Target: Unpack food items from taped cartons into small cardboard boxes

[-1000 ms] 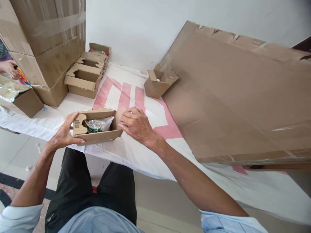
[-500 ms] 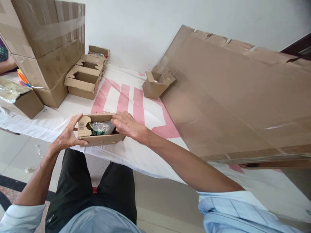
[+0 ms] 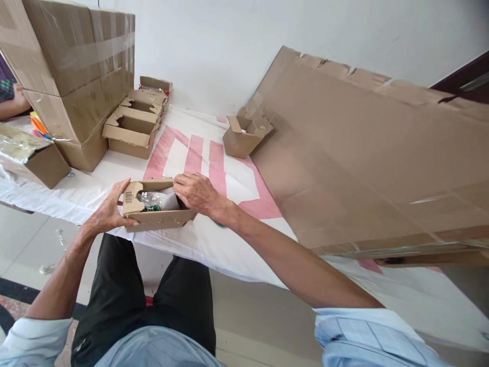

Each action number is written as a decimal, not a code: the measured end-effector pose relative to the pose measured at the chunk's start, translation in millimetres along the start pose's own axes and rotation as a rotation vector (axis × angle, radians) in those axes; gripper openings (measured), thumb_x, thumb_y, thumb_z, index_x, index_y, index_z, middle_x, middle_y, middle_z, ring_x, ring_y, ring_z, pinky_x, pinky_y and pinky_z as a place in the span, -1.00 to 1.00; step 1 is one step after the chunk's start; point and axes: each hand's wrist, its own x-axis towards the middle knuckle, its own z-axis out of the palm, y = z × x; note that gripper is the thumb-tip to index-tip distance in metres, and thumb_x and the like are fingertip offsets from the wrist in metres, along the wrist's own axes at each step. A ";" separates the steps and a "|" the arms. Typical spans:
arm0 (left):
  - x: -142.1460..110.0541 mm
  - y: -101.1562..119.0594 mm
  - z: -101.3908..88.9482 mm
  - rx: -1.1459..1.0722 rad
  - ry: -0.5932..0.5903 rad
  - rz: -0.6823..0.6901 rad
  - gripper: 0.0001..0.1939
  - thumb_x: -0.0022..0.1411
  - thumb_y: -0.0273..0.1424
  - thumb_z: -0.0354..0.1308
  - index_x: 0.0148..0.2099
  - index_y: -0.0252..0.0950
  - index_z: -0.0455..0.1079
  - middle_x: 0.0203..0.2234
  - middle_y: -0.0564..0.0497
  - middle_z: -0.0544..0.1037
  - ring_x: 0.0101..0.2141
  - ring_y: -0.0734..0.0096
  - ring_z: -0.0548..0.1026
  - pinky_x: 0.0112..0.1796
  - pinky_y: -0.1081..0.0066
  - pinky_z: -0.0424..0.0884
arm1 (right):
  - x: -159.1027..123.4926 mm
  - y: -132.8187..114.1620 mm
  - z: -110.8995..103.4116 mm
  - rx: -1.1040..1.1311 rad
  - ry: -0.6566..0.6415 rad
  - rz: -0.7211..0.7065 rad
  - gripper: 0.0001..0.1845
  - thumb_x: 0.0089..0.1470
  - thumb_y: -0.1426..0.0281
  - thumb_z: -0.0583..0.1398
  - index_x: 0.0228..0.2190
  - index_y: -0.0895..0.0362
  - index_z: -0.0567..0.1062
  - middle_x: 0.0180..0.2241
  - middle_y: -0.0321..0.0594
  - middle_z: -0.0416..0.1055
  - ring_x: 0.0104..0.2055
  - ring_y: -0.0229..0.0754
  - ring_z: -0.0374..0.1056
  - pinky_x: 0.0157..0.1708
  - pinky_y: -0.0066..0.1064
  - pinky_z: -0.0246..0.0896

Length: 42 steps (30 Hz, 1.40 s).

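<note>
Near nine o'clock from the middle of the view, a small open box (image 3: 160, 221) sits at the counter (image 3: 252, 255) edge. A barcode (image 3: 129, 198) marks its left flap, too small to read. Inside lies a clear-wrapped item (image 3: 151, 197) with a green patch (image 3: 152, 208); its pale marks are illegible. The left hand (image 3: 109, 209) has thumb and fingers clamped on the box's nine o'clock end. The right hand (image 3: 196, 192) bends over the three o'clock end, its fingertips hidden, so I cannot tell whether they grip. Something green (image 3: 219, 224) is mostly covered by that wrist. Toward one o'clock from the box, broad pink strokes (image 3: 194, 153) mark the white cloth (image 3: 206, 244). At ten o'clock, another person's arm (image 3: 15, 104) is cut off.
</note>
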 end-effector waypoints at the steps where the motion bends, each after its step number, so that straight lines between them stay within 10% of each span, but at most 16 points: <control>1: 0.9 1.3 -0.6 0.002 -0.002 -0.002 0.40 0.06 0.05 0.67 0.75 -0.12 0.04 0.57 -0.34 0.20 0.52 -0.38 0.28 0.31 -0.16 0.57 | -0.8 -0.4 -3.4 0.016 0.047 0.004 -0.68 0.48 0.56 0.14 -0.17 0.13 0.70 -0.05 0.03 0.66 -0.05 0.05 0.45 -0.13 -0.16 0.28; 19: 5.8 7.5 -24.7 0.034 -0.008 -0.073 0.69 -0.13 0.19 0.71 0.79 -0.20 -0.14 0.70 -0.53 -0.03 0.63 -0.60 0.06 0.44 -0.37 0.35 | 12.6 62.6 -119.8 0.283 0.638 0.110 -0.76 0.56 0.37 0.11 -0.03 0.01 0.61 -0.06 -0.10 0.56 0.03 0.07 0.49 0.14 0.02 0.55; 24: 12.2 44.1 -37.4 0.054 0.231 0.034 0.36 0.07 0.24 0.60 0.71 -0.18 0.13 0.63 -0.48 0.21 0.60 -0.46 0.22 0.40 -0.35 0.42 | 17.1 59.0 -136.6 0.310 0.693 0.122 -0.79 0.57 0.35 0.12 -0.01 0.01 0.59 -0.10 -0.12 0.56 0.01 0.05 0.46 0.06 0.00 0.58; 30: 14.5 92.8 5.3 -0.412 0.399 -0.082 0.17 0.08 0.11 0.66 0.55 -0.28 0.29 0.25 -0.38 0.68 0.20 -0.21 0.71 0.11 -0.08 0.71 | 24.6 45.7 -150.8 0.386 0.734 0.118 -0.85 0.50 0.41 0.18 -0.15 0.03 0.56 -0.11 -0.14 0.56 -0.03 0.02 0.45 0.07 -0.02 0.53; 35: 19.7 111.1 45.4 -1.012 0.217 -0.094 -0.19 0.05 0.06 0.73 0.18 -0.22 0.53 0.08 -0.20 0.76 0.07 -0.10 0.77 -0.09 0.17 0.75 | 20.3 34.6 -164.4 0.502 0.826 0.059 -0.87 0.40 0.47 0.22 -0.24 0.04 0.53 -0.17 -0.22 0.51 -0.03 -0.03 0.42 0.09 -0.08 0.46; 42: 48.4 105.8 56.0 -1.252 0.431 -0.079 -0.39 0.09 -0.11 0.74 -0.05 -0.18 0.44 -0.13 0.07 0.76 -0.17 0.28 0.75 -0.04 0.18 0.74 | -20.8 6.8 -174.4 0.659 0.817 0.076 -0.87 0.28 0.49 0.23 -0.33 0.06 0.51 -0.28 -0.26 0.49 -0.16 -0.12 0.39 -0.08 -0.22 0.39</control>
